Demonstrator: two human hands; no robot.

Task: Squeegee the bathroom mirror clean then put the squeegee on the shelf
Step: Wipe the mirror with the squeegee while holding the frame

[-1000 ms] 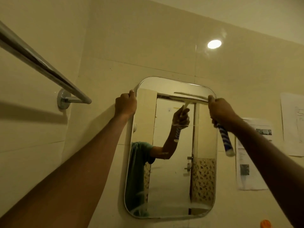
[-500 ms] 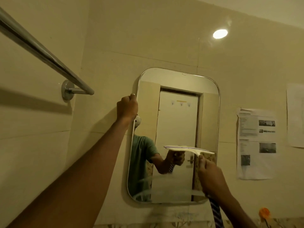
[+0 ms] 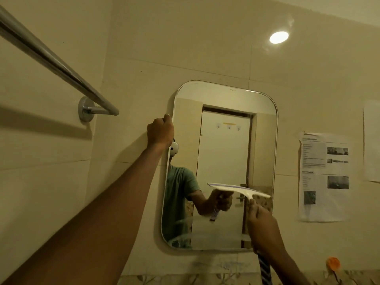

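Note:
A rounded rectangular mirror (image 3: 224,99) hangs on the beige tiled wall. My left hand (image 3: 160,131) grips its left edge near the top. My right hand (image 3: 264,229) is closed on the blue-and-white striped handle of a white squeegee (image 3: 239,189). The blade lies roughly level against the glass in the lower right part of the mirror. The glass below the blade looks hazy, with streaks near the bottom edge. The handle end runs out of the frame at the bottom.
A chrome towel rail (image 3: 61,68) juts out from the left wall above my left arm. Printed sheets (image 3: 324,175) are stuck to the wall right of the mirror. An orange hook (image 3: 333,263) sits low on the right. No shelf is in view.
The squeegee came down from the mirror's top right to its lower right within the last second. Since half a second ago it has barely moved. My left hand slid slightly lower on the edge.

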